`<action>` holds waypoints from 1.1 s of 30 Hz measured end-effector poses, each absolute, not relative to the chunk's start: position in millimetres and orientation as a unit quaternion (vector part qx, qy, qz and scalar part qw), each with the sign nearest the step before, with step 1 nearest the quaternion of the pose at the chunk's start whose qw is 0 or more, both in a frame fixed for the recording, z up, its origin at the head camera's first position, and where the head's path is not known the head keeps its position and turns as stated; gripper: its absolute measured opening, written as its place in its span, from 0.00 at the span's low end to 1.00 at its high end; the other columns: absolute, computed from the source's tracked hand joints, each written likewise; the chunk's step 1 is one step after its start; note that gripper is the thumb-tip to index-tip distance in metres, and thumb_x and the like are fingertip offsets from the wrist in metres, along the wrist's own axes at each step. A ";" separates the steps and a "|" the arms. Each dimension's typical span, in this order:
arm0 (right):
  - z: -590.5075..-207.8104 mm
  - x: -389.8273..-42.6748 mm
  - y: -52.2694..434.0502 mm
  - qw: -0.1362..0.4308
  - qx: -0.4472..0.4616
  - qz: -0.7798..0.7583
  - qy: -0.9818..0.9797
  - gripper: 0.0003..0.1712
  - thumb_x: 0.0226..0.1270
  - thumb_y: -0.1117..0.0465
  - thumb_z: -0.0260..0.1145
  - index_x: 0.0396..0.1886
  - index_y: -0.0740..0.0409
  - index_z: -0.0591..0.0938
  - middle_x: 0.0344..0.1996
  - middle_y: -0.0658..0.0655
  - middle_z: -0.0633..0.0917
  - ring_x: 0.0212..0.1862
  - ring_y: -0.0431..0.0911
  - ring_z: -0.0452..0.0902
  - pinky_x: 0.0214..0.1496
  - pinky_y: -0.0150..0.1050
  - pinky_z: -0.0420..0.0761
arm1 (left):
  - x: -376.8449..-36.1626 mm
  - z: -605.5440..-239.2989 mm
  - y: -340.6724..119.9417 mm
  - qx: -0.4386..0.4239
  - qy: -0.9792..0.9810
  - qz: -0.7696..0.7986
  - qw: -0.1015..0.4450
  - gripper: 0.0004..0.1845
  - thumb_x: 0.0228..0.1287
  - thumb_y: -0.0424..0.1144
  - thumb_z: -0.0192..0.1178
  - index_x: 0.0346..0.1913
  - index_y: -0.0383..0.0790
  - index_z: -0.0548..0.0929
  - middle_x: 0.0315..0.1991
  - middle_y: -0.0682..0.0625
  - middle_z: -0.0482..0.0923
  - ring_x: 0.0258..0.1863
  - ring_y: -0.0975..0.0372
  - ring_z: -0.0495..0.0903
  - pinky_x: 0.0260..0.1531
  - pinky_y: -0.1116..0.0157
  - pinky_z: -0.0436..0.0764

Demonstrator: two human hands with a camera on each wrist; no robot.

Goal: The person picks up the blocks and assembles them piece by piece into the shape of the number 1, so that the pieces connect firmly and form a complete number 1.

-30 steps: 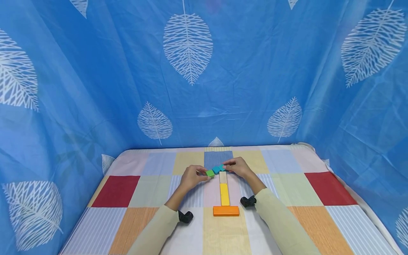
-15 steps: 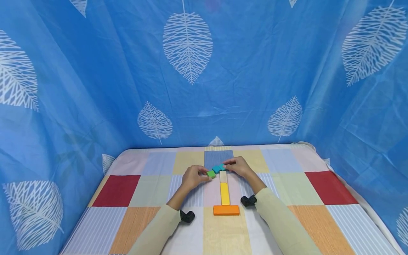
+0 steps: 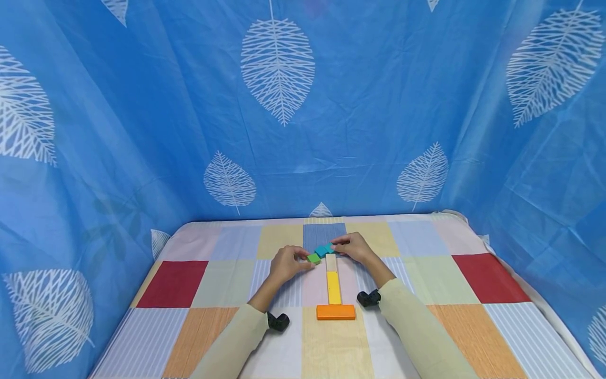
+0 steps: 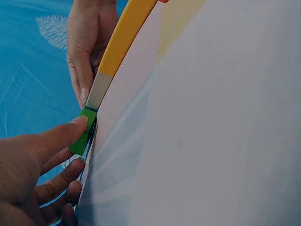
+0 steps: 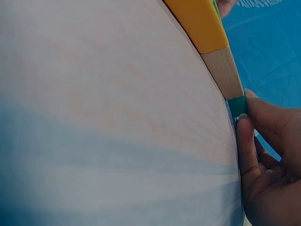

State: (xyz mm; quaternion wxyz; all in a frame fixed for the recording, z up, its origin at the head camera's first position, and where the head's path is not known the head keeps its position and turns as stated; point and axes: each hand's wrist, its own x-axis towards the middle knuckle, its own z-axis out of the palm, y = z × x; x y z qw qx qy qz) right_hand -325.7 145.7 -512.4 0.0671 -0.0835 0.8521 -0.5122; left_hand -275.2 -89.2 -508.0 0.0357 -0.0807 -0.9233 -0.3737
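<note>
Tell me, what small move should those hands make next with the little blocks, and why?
Probably nudge the green block in the left hand toward the teal block that the right hand holds. The two sit skewed at the far end of the wooden block, not squared across it.

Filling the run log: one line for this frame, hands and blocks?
left hand: pinches green block | right hand: holds teal block | natural block, yellow block, orange block: in line on cloth

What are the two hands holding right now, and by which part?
The left hand pinches the green block by its left end. The right hand pinches the teal block at its right end. Both blocks lie on the table.
</note>
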 end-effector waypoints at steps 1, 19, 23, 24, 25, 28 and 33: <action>-512.4 -325.8 145.6 0.068 -0.082 -0.512 0.852 0.15 0.69 0.62 0.71 0.51 0.64 0.88 0.46 0.60 0.88 0.39 0.43 0.82 0.42 0.36 0.84 | -274.9 -507.8 -89.1 -0.080 -0.924 -0.373 0.036 0.14 0.51 0.45 0.80 0.40 0.44 0.92 0.30 0.57 0.83 0.30 0.62 0.73 0.33 0.66 0.74; -512.9 -326.0 144.3 0.064 -0.072 -0.501 0.860 0.14 0.69 0.61 0.71 0.51 0.64 0.88 0.44 0.58 0.88 0.38 0.43 0.81 0.41 0.36 0.84 | -275.1 -506.6 -88.1 -0.082 -0.927 -0.363 0.041 0.14 0.50 0.45 0.81 0.39 0.44 0.91 0.28 0.57 0.81 0.28 0.63 0.72 0.29 0.67 0.72; -512.8 -326.0 144.3 0.064 -0.076 -0.500 0.860 0.15 0.69 0.62 0.71 0.51 0.64 0.88 0.45 0.59 0.88 0.38 0.42 0.82 0.41 0.36 0.84 | -275.2 -505.9 -87.7 -0.081 -0.931 -0.353 0.039 0.14 0.51 0.46 0.80 0.39 0.46 0.91 0.28 0.58 0.81 0.27 0.64 0.72 0.28 0.67 0.70; -512.5 -326.1 144.3 0.064 -0.076 -0.499 0.861 0.15 0.69 0.61 0.71 0.51 0.64 0.88 0.45 0.59 0.88 0.38 0.42 0.82 0.41 0.36 0.84 | -275.4 -505.8 -87.5 -0.080 -0.932 -0.351 0.039 0.15 0.51 0.46 0.80 0.40 0.46 0.91 0.28 0.58 0.81 0.27 0.64 0.72 0.27 0.67 0.70; -512.2 -326.0 144.3 0.064 -0.077 -0.499 0.861 0.15 0.69 0.61 0.71 0.51 0.64 0.88 0.45 0.59 0.88 0.38 0.42 0.82 0.41 0.36 0.84 | -275.6 -505.8 -87.2 -0.078 -0.933 -0.350 0.039 0.15 0.50 0.47 0.80 0.40 0.46 0.91 0.28 0.58 0.81 0.27 0.64 0.72 0.27 0.67 0.70; -511.4 -325.9 144.3 0.064 -0.075 -0.498 0.862 0.15 0.68 0.61 0.71 0.51 0.64 0.88 0.45 0.59 0.88 0.38 0.42 0.82 0.41 0.36 0.84 | -276.4 -506.0 -86.5 -0.074 -0.934 -0.346 0.039 0.15 0.50 0.47 0.80 0.39 0.47 0.92 0.27 0.59 0.80 0.27 0.64 0.72 0.27 0.67 0.69; -510.6 -325.9 143.7 0.066 -0.069 -0.500 0.861 0.15 0.68 0.61 0.71 0.51 0.63 0.88 0.45 0.59 0.88 0.37 0.42 0.82 0.41 0.36 0.84 | -277.1 -507.5 -86.1 -0.076 -0.935 -0.343 0.045 0.15 0.49 0.48 0.81 0.39 0.47 0.92 0.26 0.59 0.79 0.26 0.64 0.72 0.26 0.67 0.69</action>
